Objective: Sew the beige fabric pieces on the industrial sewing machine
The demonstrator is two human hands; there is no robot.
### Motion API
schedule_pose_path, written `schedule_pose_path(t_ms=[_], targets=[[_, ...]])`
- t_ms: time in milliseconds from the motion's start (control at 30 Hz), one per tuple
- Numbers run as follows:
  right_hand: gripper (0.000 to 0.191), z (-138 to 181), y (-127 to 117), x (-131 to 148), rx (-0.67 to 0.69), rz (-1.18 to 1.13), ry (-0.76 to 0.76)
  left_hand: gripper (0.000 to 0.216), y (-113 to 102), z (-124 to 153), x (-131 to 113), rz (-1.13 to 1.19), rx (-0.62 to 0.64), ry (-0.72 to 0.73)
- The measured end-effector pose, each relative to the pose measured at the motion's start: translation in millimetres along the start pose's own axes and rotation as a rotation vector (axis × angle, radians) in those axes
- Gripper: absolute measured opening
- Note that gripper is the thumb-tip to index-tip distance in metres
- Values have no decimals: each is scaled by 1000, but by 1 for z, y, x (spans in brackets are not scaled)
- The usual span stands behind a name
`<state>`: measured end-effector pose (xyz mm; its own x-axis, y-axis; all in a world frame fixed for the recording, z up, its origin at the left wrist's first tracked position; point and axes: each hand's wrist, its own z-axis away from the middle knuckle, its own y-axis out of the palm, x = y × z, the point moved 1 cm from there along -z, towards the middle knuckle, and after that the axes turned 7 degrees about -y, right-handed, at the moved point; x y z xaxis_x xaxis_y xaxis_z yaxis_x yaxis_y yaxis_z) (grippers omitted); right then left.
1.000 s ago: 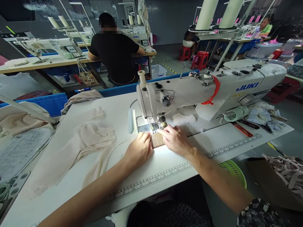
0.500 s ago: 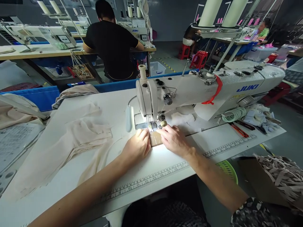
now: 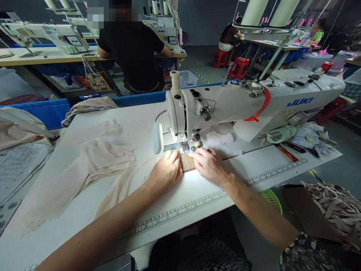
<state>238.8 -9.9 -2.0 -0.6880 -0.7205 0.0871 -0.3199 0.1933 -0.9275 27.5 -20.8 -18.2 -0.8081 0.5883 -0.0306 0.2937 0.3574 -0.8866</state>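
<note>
My left hand (image 3: 166,170) is at the needle area of a white sewing machine (image 3: 222,107), fingers pinched together just left of the presser foot. On the other side, my right hand (image 3: 211,165) has thumb and fingertips closed close to the foot. Whatever the fingertips hold is too small and hidden to make out. Between the hands shows a brown plate (image 3: 188,163) with pale thread bits on it. A thin beige cloth (image 3: 117,192) lies left of my left hand, beside a stack of beige fabric pieces (image 3: 93,162).
A ruler strip (image 3: 180,210) runs along the table's front edge. Red-handled snips (image 3: 287,153), a coil of pale green cord (image 3: 281,134) and scraps lie at right. A box of fabric strips (image 3: 332,214) stands below. A person in black (image 3: 129,49) sits ahead.
The view has shifted slightly, so the machine appears a little further right. Both hands stay beside the presser foot, their fingers still pinched.
</note>
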Motion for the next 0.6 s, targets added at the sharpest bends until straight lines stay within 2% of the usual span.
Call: schedule_pose_path(t_ms=[133, 267, 400, 600], targets=[[29, -9, -1, -7, -78, -94, 123, 35, -1, 0, 2, -8, -12, 30], [23, -28, -3, -21, -100, -187, 264, 33, -1, -1, 5, -50, -50, 67], [20, -35, -3, -27, -108, -210, 301, 31, 0, -1, 5, -22, -46, 51], [23, -23, -2, -21, -125, -184, 311, 28, 3, -2, 7, -4, -61, 43]])
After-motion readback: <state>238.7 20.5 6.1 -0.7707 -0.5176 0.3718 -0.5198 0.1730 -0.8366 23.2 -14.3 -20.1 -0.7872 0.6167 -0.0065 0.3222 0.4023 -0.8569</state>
